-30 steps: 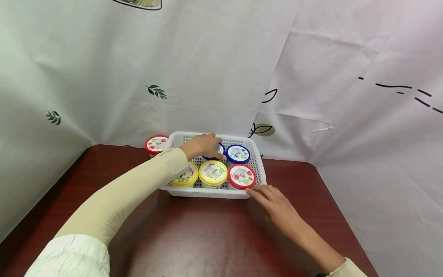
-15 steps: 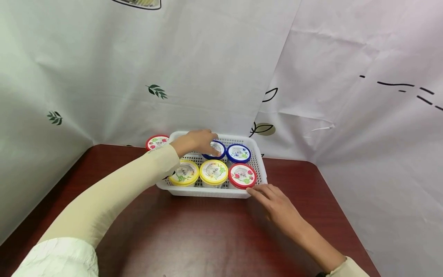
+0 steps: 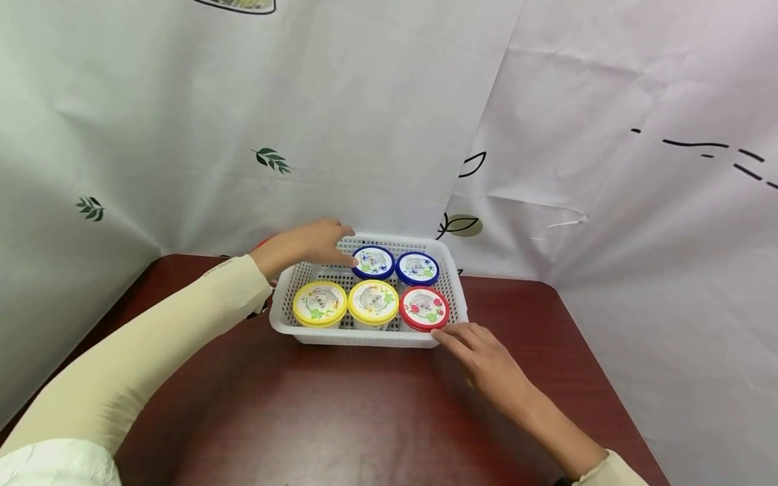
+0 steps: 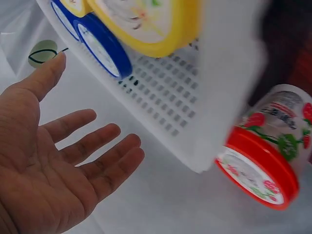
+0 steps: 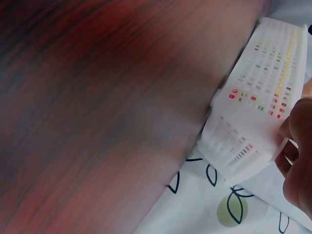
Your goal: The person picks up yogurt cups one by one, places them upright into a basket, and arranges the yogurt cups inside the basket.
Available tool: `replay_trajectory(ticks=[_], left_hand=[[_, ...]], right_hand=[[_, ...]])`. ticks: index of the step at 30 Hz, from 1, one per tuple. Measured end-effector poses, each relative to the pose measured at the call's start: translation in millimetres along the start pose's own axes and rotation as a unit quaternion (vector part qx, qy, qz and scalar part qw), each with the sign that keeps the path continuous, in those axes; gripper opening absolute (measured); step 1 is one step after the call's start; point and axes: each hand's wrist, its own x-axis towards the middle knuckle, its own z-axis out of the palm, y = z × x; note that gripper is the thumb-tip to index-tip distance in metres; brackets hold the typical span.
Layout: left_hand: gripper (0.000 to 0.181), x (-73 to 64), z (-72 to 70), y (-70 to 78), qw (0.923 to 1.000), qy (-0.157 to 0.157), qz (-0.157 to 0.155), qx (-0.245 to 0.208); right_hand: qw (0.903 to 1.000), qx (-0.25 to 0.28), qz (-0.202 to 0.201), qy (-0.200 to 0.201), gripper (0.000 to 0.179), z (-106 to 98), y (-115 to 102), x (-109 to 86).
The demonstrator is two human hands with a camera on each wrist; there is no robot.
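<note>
A white plastic basket (image 3: 365,340) holds several lidded tubs. Two blue-lidded tubs (image 3: 373,262) stand at the back; in front are two yellow-lidded tubs (image 3: 320,304) and a red-lidded tub (image 3: 424,309). My left hand (image 3: 313,241) is over the basket's back left part, its thumb tip near the left blue lid. The left wrist view shows that hand (image 4: 63,161) with fingers spread and nothing in them. My right hand (image 3: 486,358) holds the basket's front right corner, the thumb on the front rim; the right wrist view cuts part of it off.
Outside the basket's left end is another red-lidded tub (image 4: 263,161), mostly hidden behind my left arm in the head view. The dark red table (image 3: 340,418) reaches back to a white patterned cloth (image 3: 377,135) hanging behind and at the sides.
My left hand has drawn back leftward from the left blue-lidded tub, whose lid is now fully exposed. My left forearm now covers most of the outer red-lidded tub. The right hand stays put.
</note>
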Motion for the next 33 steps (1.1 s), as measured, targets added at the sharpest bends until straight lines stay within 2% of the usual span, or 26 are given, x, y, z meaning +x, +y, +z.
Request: replay_trajectory(ticks=[7, 12, 17, 23, 33], left_hand=[[0.076, -15.6, 7.5, -11.0, 0.9998, 0.001, 0.003, 0.020], [0.075, -22.7, 10.6, -16.4, 0.9999, 0.006, 0.001, 0.012], [0.075, -29.9, 6.6, -24.0, 0.9999, 0.010, -0.003, -0.001], [0.076, -33.3, 1.0, -36.5, 0.9996, 0.017, -0.024, 0.000], [0.076, -38.3, -2.6, -63.4, 0.9984, 0.038, -0.036, -0.020]], right_hand=[[1.0000, 0.000, 0.004, 0.000, 0.071, 0.5, -0.3, 0.5], [1.0000, -0.002, 0.007, -0.002, 0.070, 1.4, -0.1, 0.0], [1.0000, 0.000, 0.004, 0.004, 0.070, 2.5, 1.0, 0.0], [1.0000, 0.002, 0.004, 0.002, 0.073, 1.7, 1.2, 0.4], [1.0000, 0.002, 0.005, 0.000, 0.073, 1.8, 1.0, 0.2]])
